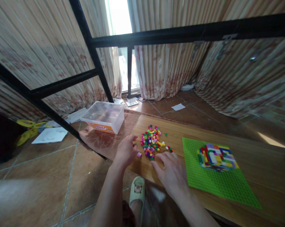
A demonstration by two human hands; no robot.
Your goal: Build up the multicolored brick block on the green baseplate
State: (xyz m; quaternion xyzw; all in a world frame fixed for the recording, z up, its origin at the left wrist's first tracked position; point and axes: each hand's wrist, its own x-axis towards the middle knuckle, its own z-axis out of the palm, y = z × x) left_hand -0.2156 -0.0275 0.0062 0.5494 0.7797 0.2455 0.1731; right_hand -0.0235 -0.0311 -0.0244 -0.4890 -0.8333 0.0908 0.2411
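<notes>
Multicoloured brick pile [149, 142] | long axis points away | beside left hand [125, 152], right hand [171, 171]

Wooden tabletop [174, 130], loose colourful bricks [150, 138], green baseplate [218, 184]

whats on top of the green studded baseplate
A block of multicoloured bricks sits on the green baseplate. The part of the plate beneath the block is covered, so it can't be seen.

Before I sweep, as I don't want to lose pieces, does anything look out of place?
Yes: a white bit lies alone on the floor tiles, away from the brick pile on the table; I can't tell what it is. A loose white sheet lies beyond the table.
</notes>
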